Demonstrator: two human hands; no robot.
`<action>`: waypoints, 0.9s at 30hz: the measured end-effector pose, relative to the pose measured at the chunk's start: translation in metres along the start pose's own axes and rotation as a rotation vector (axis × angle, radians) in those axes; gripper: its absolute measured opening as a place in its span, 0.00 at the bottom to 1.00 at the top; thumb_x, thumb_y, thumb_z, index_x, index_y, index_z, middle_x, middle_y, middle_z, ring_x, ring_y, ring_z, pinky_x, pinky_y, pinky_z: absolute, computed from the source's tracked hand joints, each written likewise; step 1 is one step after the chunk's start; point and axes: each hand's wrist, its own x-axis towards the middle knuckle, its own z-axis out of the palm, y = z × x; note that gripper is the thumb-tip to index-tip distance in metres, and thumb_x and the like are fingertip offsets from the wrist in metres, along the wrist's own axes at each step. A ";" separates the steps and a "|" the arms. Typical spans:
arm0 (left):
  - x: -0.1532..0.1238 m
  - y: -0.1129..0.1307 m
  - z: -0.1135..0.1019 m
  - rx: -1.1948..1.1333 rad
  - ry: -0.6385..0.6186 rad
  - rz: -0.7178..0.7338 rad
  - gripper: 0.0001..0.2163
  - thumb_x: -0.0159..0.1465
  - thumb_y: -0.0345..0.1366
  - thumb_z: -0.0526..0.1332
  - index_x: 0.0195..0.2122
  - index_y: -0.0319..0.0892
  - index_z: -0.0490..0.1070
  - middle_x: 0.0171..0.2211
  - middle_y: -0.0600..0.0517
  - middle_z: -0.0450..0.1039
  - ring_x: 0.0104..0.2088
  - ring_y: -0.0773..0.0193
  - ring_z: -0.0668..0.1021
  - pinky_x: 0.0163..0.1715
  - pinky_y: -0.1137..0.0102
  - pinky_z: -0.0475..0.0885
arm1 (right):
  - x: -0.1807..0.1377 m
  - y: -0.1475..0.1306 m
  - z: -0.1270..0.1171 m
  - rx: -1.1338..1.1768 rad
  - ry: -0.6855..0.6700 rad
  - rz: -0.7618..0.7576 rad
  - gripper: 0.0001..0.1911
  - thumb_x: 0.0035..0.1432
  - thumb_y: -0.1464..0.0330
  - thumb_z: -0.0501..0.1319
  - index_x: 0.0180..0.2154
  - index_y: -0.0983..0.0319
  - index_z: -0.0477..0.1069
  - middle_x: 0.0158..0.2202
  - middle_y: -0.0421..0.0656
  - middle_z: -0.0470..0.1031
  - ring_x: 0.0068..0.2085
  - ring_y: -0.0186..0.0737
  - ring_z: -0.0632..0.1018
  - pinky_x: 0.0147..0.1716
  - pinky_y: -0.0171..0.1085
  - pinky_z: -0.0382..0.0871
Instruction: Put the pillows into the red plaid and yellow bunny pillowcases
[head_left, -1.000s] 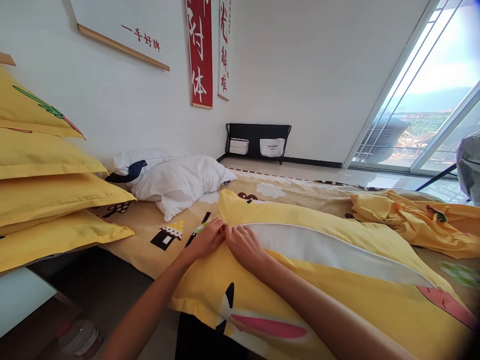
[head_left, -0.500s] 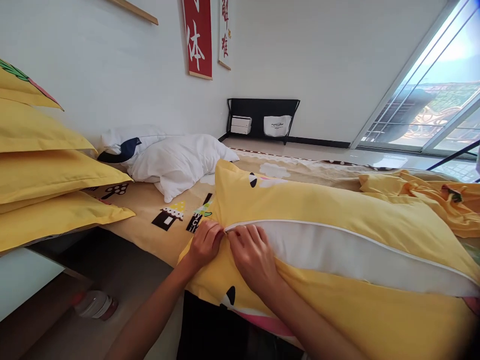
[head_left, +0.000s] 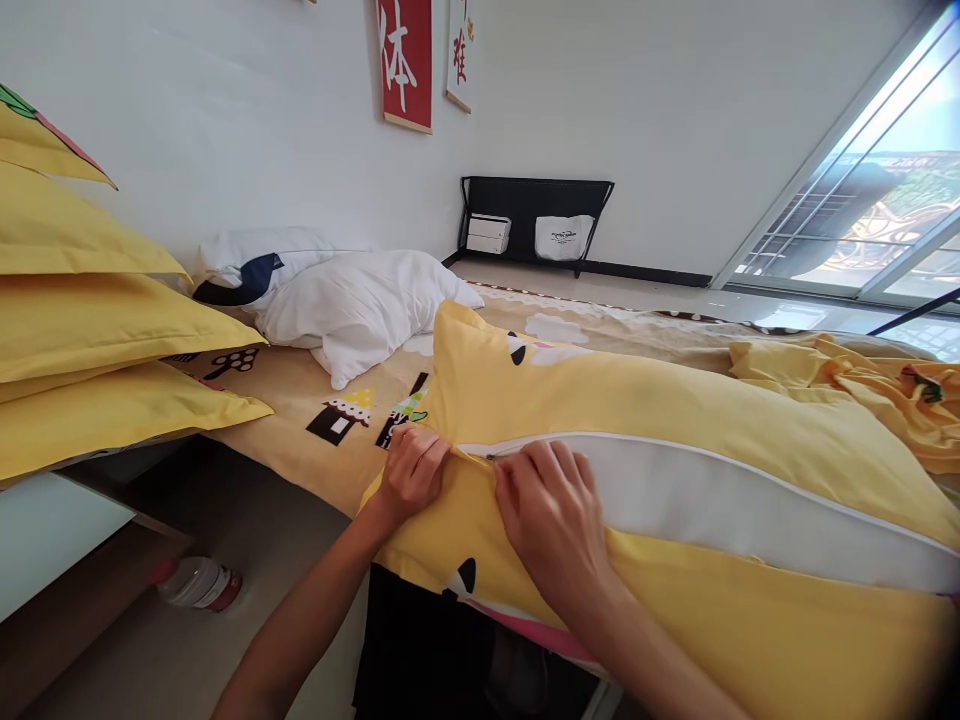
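Note:
A yellow pillowcase with black, white and pink print lies in front of me around a white pillow. Its long zipper gapes from my right hand to the far right, and the white filling shows in the gap. My left hand pinches the pillowcase at the zipper's left end. Closed at the small zipper pull, my right hand is a short way to the right of it. Between both hands the zipper's edges lie together.
Several yellow cushions are stacked at left. White pillows lie on the patterned bed sheet by the wall. Crumpled yellow cloth is at right. A bottle lies low at left; a black rack stands at the back.
My right hand has moved right along the zipper, drawing the pull away from my left hand. My left hand still grips the end. The whole view has shifted slightly.

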 end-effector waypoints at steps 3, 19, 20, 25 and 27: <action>0.010 0.002 -0.007 0.039 -0.079 0.000 0.07 0.63 0.26 0.55 0.39 0.44 0.67 0.33 0.49 0.73 0.36 0.60 0.76 0.40 0.62 0.67 | 0.007 0.013 -0.010 0.148 -0.070 0.095 0.11 0.61 0.72 0.55 0.25 0.60 0.66 0.27 0.43 0.67 0.33 0.41 0.68 0.34 0.41 0.61; 0.088 0.015 -0.023 -0.111 -0.413 0.166 0.09 0.67 0.23 0.48 0.38 0.39 0.66 0.31 0.49 0.73 0.33 0.63 0.72 0.40 0.65 0.64 | 0.091 0.033 -0.052 0.212 -0.813 0.317 0.10 0.50 0.74 0.58 0.19 0.61 0.63 0.23 0.41 0.68 0.27 0.35 0.68 0.25 0.35 0.52; 0.084 0.013 -0.024 -0.101 -0.413 0.180 0.09 0.67 0.22 0.48 0.38 0.38 0.66 0.31 0.49 0.73 0.33 0.63 0.72 0.40 0.65 0.63 | 0.089 0.036 -0.052 0.232 -0.843 0.346 0.11 0.51 0.74 0.58 0.19 0.61 0.62 0.22 0.40 0.68 0.27 0.35 0.68 0.25 0.35 0.52; 0.060 0.012 -0.028 -0.069 -0.373 0.223 0.11 0.65 0.21 0.49 0.42 0.37 0.67 0.32 0.49 0.74 0.37 0.62 0.75 0.43 0.62 0.61 | 0.059 0.046 -0.060 0.190 -0.786 0.316 0.10 0.55 0.73 0.56 0.22 0.61 0.64 0.27 0.42 0.70 0.30 0.36 0.69 0.29 0.35 0.56; 0.054 0.014 -0.030 -0.064 -0.343 0.224 0.11 0.65 0.22 0.49 0.41 0.38 0.68 0.32 0.49 0.75 0.38 0.62 0.75 0.43 0.62 0.60 | 0.044 0.047 -0.066 0.142 -0.716 0.232 0.11 0.58 0.73 0.54 0.23 0.61 0.64 0.29 0.42 0.70 0.31 0.37 0.69 0.34 0.36 0.58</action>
